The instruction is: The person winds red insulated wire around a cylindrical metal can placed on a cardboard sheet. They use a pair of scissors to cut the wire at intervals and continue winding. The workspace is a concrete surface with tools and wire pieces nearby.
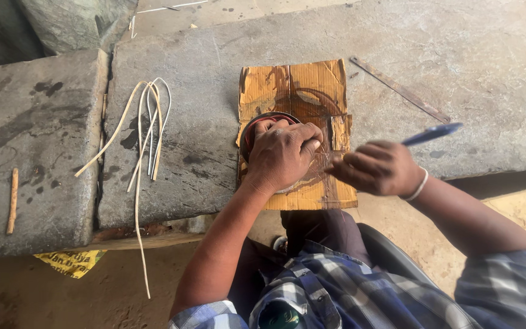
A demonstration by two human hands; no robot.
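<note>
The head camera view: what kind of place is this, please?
Probably an outdoor or open-sided craft workspace. The person works on a rough stone slab above a dirt floor, with a stained cardboard sheet as a mat, loose pale cane strips, and a thin metal ruler lying nearby.

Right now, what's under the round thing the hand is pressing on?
A stained brown cardboard sheet lies under the round dark object, on the stone slab. The left hand covers most of the object, hiding its middle.

Bare stone slab [458, 91] right of the cardboard [312, 85] save a metal strip [400, 89]; cane strips [147, 122] leftward.
</note>
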